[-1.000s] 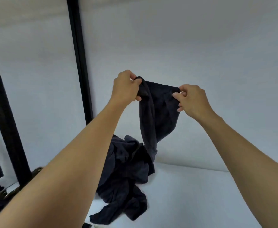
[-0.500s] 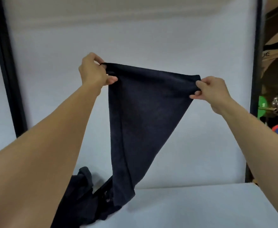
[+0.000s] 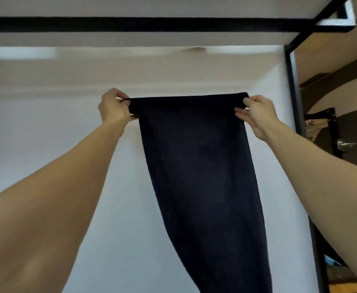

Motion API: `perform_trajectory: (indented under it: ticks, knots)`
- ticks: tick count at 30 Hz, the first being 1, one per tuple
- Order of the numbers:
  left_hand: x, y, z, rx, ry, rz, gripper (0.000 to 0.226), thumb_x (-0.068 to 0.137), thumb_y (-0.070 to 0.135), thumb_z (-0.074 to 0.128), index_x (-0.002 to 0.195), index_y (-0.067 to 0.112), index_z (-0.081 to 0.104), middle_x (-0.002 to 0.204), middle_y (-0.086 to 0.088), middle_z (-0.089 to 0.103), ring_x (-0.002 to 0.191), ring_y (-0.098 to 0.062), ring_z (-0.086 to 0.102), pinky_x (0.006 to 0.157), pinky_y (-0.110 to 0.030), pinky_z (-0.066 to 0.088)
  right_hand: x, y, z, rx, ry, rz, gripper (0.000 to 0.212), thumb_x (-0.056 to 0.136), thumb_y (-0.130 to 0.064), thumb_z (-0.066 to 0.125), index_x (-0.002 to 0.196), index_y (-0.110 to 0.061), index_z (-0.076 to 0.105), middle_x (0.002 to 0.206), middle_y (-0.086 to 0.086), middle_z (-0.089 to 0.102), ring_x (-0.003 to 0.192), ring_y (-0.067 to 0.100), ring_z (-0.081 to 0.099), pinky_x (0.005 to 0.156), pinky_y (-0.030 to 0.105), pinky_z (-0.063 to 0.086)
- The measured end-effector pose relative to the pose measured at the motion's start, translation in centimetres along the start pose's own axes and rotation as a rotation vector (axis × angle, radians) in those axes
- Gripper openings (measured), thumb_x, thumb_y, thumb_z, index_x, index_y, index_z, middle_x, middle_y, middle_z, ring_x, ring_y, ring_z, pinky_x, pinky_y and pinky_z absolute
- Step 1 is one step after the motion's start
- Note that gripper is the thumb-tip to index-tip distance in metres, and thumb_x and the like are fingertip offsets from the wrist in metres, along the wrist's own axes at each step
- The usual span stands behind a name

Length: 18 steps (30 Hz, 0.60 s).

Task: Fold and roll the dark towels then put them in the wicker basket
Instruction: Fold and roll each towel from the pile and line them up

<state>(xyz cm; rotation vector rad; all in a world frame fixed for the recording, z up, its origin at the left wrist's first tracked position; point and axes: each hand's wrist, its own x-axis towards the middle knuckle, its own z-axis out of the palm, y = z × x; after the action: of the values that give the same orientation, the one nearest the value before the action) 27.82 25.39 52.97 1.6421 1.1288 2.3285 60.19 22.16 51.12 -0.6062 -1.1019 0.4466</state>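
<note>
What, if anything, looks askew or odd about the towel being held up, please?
Nothing stands out. The left hand and right hand pinch the dark towel at its top corners; the top edge is nearly level and it hangs smooth. Its lower end runs out of view.

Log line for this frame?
dark towel: held up, hanging flat | left hand: pinches top-left corner | right hand: pinches top-right corner | step: pre-fold
</note>
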Motion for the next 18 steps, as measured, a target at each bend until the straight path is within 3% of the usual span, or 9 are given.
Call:
perform_trajectory:
  ticks: [3,5,7,9,11,12,14,16,18]
  knots:
    - [1.6,0.6,0.0,0.645,-0.026,0.299,0.029,0.089,-0.004,0.044,0.099,0.017,0.061,0.093,-0.005,0.059,0.081,-0.028,0.053,0.068,-0.036,0.044,2.1,-0.7,0.4,0.017,0.009,-0.034,0.012,0.099,-0.010,0.050,0.089,-0.015,0.053,0.097,0.003,0.062,0.100,0.022,0.068,0.090,0.031,0.056]
    - [1.9,1.5,0.1,0.761,0.001,0.361,0.031,0.087,-0.007,0.043,0.103,0.013,0.061,0.092,-0.009,0.058,0.082,-0.032,0.052,0.068,-0.038,0.041,2.8,-0.9,0.5,0.030,0.010,-0.052,0.013,0.099,-0.009,0.050,0.088,-0.015,0.053,0.096,0.003,0.062,0.100,0.022,0.068,0.089,0.031,0.056]
    - [1.8,2.3,0.0,0.590,0.011,0.263,0.035,0.079,-0.012,0.044,0.098,0.010,0.063,0.097,-0.014,0.064,0.084,-0.035,0.061,0.068,-0.040,0.051,2.8,-1.1,0.7,0.052,0.013,-0.058,0.014,0.099,-0.008,0.049,0.087,-0.015,0.052,0.096,0.003,0.062,0.100,0.023,0.068,0.088,0.031,0.057]
    - [1.2,3.2,-0.4,0.136,-0.020,0.058,0.025,0.070,-0.005,0.045,0.084,0.008,0.061,0.093,-0.016,0.065,0.071,-0.037,0.064,0.064,-0.042,0.057,2.0,-1.4,0.8,0.065,0.023,-0.055,0.014,0.098,-0.006,0.047,0.087,-0.015,0.051,0.100,0.005,0.063,0.098,0.022,0.070,0.086,0.031,0.058]
    - [-0.5,3.8,-1.3,-0.210,-0.006,-0.096,0.010,0.070,0.006,0.044,0.074,0.006,0.054,0.072,-0.010,0.054,0.055,-0.030,0.048,0.055,-0.035,0.050,0.7,-1.5,0.3,0.062,0.056,-0.047,0.014,0.096,-0.006,0.046,0.087,-0.014,0.053,0.105,0.007,0.063,0.095,0.023,0.071,0.084,0.032,0.059]
    - [-1.5,3.6,-1.8,-0.302,-0.003,-0.100,0.007,0.075,0.005,0.044,0.072,0.006,0.050,0.063,-0.006,0.045,0.057,-0.028,0.036,0.051,-0.032,0.042,-0.2,-1.6,-0.2,0.051,0.074,-0.043,0.014,0.095,-0.006,0.047,0.086,-0.013,0.054,0.106,0.008,0.063,0.094,0.024,0.071,0.083,0.032,0.059]
    - [-3.8,3.7,-2.7,-0.329,-0.005,-0.057,0.020,0.083,-0.003,0.040,0.071,0.011,0.047,0.059,-0.001,0.042,0.059,-0.031,0.034,0.045,-0.031,0.040,-2.4,-1.8,-1.3,0.013,0.078,-0.030,0.014,0.094,-0.009,0.051,0.082,-0.013,0.053,0.103,0.007,0.063,0.091,0.024,0.071,0.082,0.033,0.060]
    - [-5.7,3.6,-4.4,-0.199,0.017,0.063,0.030,0.089,-0.006,0.040,0.074,0.019,0.049,0.075,-0.003,0.054,0.065,-0.037,0.057,0.051,-0.035,0.056,-5.4,-2.1,-2.2,-0.042,0.036,-0.011,0.019,0.094,-0.014,0.059,0.077,-0.015,0.049,0.098,0.005,0.062,0.089,0.025,0.070,0.082,0.033,0.060]
    - [-7.9,3.8,-6.9,-0.087,0.034,0.181,0.033,0.090,-0.001,0.045,0.077,0.029,0.050,0.084,0.000,0.060,0.069,-0.023,0.066,0.058,-0.037,0.059,-9.0,-2.4,-3.2,-0.087,-0.007,0.005,0.023,0.093,-0.017,0.064,0.076,-0.017,0.047,0.096,0.005,0.062,0.086,0.024,0.069,0.082,0.033,0.059]
